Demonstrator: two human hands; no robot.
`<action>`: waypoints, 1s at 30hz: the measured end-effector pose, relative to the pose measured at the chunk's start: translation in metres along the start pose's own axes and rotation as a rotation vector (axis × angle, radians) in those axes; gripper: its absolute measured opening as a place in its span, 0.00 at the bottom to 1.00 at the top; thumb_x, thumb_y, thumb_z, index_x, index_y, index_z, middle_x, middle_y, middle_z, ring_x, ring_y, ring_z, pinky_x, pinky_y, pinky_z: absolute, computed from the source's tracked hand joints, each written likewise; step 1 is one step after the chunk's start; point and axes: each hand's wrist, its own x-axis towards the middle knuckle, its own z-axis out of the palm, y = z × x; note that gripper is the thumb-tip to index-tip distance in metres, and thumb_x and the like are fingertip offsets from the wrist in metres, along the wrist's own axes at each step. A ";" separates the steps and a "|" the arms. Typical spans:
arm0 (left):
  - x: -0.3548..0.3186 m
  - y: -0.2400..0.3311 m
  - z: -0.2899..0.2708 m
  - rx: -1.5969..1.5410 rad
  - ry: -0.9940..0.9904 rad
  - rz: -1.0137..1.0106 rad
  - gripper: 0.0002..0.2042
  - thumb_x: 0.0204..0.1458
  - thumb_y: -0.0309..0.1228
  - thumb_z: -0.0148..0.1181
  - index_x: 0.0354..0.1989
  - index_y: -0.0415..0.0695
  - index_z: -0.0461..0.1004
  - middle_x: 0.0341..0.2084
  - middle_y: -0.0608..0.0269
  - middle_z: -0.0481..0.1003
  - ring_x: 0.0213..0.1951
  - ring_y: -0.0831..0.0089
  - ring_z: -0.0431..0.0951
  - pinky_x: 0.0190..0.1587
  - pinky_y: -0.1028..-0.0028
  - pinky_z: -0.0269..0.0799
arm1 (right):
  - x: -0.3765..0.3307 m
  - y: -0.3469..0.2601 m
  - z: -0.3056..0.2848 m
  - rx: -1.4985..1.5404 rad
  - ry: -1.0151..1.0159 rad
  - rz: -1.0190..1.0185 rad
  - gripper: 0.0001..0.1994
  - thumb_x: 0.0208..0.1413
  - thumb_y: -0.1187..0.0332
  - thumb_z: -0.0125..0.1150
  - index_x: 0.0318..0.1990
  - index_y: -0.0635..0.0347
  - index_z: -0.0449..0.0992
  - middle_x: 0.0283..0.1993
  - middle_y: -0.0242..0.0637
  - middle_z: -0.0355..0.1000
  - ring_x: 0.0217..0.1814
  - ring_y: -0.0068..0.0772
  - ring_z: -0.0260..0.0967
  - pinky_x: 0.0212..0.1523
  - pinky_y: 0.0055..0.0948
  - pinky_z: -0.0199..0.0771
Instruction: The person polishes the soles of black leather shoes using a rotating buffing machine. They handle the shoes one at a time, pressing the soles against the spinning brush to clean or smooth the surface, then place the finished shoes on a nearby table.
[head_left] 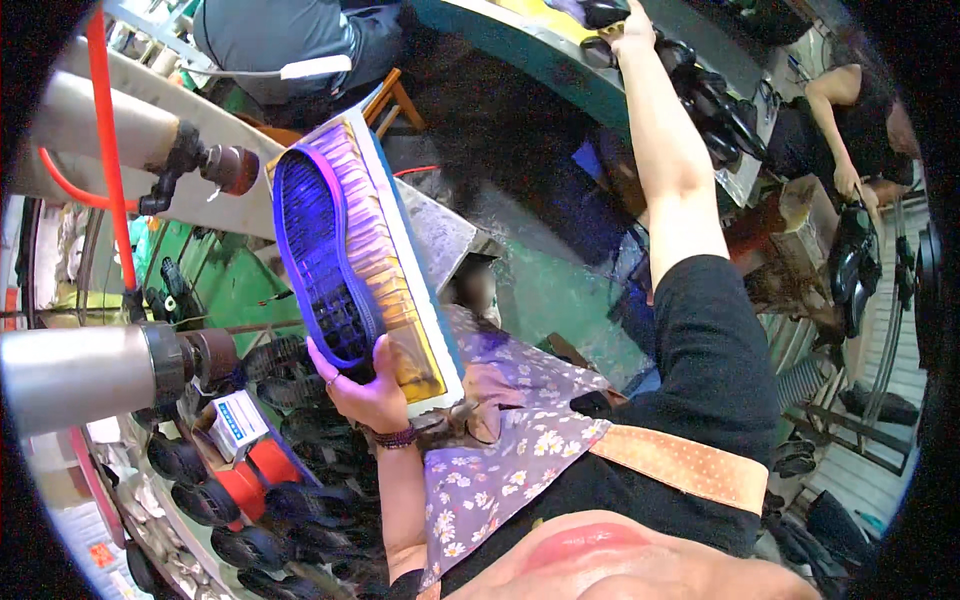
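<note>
well, shoe sole [322,240], blue-labelled box [238,420]

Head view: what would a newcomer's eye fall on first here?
Probably the violet-lit shoe sole, left of centre, held upright in the left hand. Next, the bright red-orange hose running down the upper left. Then the right hand, far off at the top edge.

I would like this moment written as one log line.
left hand: holds shoe sole by one end | right hand: at glossy black item, grip unclear
</note>
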 end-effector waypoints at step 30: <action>-0.006 -0.058 0.037 -0.328 0.059 0.425 0.19 0.46 0.25 0.67 0.45 0.37 0.68 0.61 0.42 0.60 0.62 0.50 0.61 0.62 0.57 0.57 | -0.304 -0.198 -0.250 -2.106 0.697 -1.158 0.19 0.55 0.62 0.54 0.55 0.44 0.67 0.57 0.38 0.70 0.47 0.51 0.73 0.45 0.42 0.75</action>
